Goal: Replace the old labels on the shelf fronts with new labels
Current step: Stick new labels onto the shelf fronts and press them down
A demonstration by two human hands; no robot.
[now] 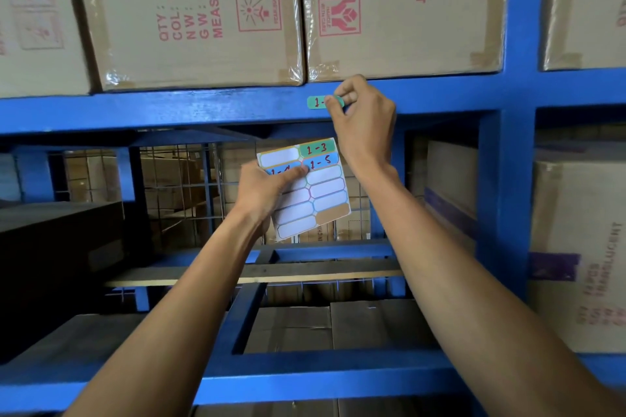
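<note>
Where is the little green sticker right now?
In the head view, the green sticker is on the blue shelf beam, under the cardboard boxes, at the right hand fingertips.

The shelf beam (203, 108) is painted blue, fairly matt, with a faint grain that may be wood under the paint. The cartons (200, 17) above are plain brown corrugated cardboard, matt, sealed with glossy clear tape (118, 76) that crinkles at the corners. The label sheet (315, 193) looks like smooth, slightly glossy sticker paper. The green label (316, 102) is smooth paper.
</note>
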